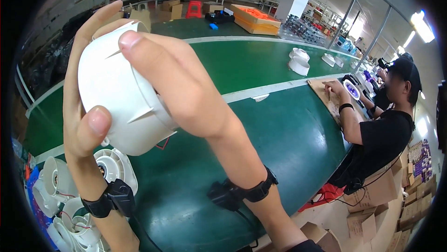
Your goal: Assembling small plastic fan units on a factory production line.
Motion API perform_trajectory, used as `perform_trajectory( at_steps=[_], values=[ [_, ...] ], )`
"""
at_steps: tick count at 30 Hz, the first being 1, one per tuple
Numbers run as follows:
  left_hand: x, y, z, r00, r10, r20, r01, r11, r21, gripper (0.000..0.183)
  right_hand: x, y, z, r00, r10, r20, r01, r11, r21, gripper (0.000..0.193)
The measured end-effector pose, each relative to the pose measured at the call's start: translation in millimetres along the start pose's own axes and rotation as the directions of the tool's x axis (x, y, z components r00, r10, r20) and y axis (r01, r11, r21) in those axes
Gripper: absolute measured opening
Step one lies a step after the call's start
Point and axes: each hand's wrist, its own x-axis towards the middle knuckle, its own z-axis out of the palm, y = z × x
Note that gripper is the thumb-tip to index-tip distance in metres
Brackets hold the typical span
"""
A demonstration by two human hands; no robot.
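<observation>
White plastic fan housings (70,196), round and hollow with thin red wires, lie in a heap at the far left, near the lower edge of the green tabletop (279,135). Just above them the left hand (81,112) is raised, its thumb pressed on the smooth side of a white round plastic housing with thin ribs on its wall (121,94), its fingers behind the rim. The housing is held up in the air, close to the camera, above the heap and not touching the tabletop. The right hand (181,84) lies over the housing from the other side, thumb tip on the upper rim; so the grip of both hands is closed on this one part. Each wrist carries a black band with a small black box.

To the right the matte green surface is bare and wide, crossed by pale stripes. Farther right, near the far edge, more white round housings (299,63) stand well apart from the hands. At the right edge a person in a black shirt and cap (386,131) sits with hands on a brown cardboard sheet (326,94). Brown cartons (372,205) are stacked below. Behind, shelves and a white pillar stand in a big hall.
</observation>
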Motion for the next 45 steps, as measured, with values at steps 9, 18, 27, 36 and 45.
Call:
perform_trajectory(
  at_steps=[9,18,27,36,45],
  values=[
    [-1.1,0.5,-3.6,1.000,-0.013,0.015,0.011,0.993,0.114,0.124,2.0,7.6,6.2,0.997,-0.078,-0.029,0.076,0.995,-0.062,0.033],
    [-1.5,-7.6,-7.3,0.997,0.053,0.048,-0.052,0.998,-0.022,0.112,0.2,3.1,7.8,0.995,0.062,-0.080,-0.070,0.992,-0.102,0.038],
    [4.9,-2.4,-14.3,0.932,0.210,0.294,-0.296,0.910,0.289,0.104,3.3,-1.3,-4.6,0.955,0.284,-0.083,-0.285,0.959,0.001,0.031],
    [7.8,-20.1,-6.5,0.959,0.281,0.024,-0.277,0.954,-0.116,0.051,-5.6,-26.4,-11.4,0.908,0.418,0.017,-0.417,0.901,0.124,0.037],
    [3.9,-21.9,-3.4,0.996,-0.030,-0.080,0.017,0.987,-0.158,0.041,-8.0,-20.3,-15.7,0.939,0.344,0.012,-0.343,0.938,-0.045,0.043]
  ],
)
